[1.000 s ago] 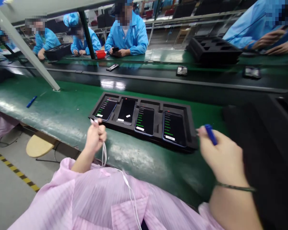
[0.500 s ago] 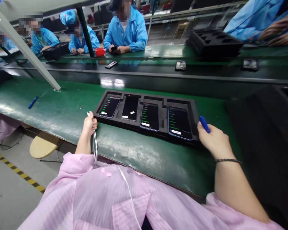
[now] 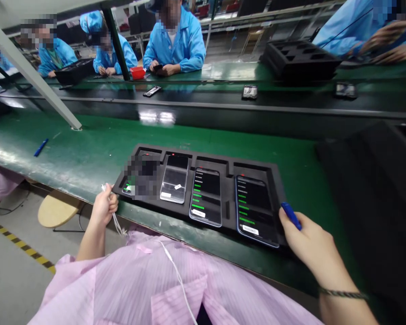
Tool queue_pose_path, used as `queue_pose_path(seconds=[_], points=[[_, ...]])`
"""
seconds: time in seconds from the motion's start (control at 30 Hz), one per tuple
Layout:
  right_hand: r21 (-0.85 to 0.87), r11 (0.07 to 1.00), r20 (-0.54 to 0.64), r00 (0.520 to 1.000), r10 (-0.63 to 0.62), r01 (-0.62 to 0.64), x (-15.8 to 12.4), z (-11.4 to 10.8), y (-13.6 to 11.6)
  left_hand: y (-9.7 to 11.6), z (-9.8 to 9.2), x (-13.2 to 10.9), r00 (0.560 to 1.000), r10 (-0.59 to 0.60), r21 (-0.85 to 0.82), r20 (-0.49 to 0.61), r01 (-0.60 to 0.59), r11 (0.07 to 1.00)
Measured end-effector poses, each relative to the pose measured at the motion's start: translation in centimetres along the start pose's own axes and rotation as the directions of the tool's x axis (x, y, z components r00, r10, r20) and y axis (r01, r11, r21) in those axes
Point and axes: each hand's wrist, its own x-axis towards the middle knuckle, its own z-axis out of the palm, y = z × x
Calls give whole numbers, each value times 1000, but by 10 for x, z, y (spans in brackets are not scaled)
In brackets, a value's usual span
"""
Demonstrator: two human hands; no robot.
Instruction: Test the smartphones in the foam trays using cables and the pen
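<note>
A black foam tray [image 3: 227, 194] lies near the front edge of the green bench, with several phones in its slots. The rightmost phone [image 3: 256, 210] and the phone beside it [image 3: 205, 196] show green bars on dark screens. Another phone [image 3: 174, 180] reflects light and bears a small white tag; the leftmost slot is blurred out. My left hand [image 3: 104, 206] is closed around white cables [image 3: 117, 223], against the tray's left front corner. In my closed right hand [image 3: 307, 237] is a blue pen [image 3: 290, 215]; that hand touches the tray's right end.
Dark foam trays [image 3: 365, 180] are stacked at the right. A blue pen [image 3: 41, 147] lies on the bench [image 3: 88, 153] at left, near a slanted post [image 3: 37, 72]. Phone parts [image 3: 249, 92] sit on the dark strip beyond. Co-workers in blue [image 3: 191, 40] sit opposite.
The tray has slid toward me, its near edge now closer to the bench's front. Both hands have moved with it, still holding the cables and the pen.
</note>
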Motion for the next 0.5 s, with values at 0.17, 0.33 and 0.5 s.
queue_pose_path(seconds=[0.17,0.33,0.5], points=[[12,996,-11,996,-83,84,-14,3,4,11,-13,-16,999,-15,-90,-30,13,996],[63,996,64,996,-68,64,-22,-2,-1,27,-18,-15,998,-23,-102,-54,18,995],[227,962,77,982,-170,149,-23,-2,-4,31,-22,-10,992,-126,-5,-10,126,992]])
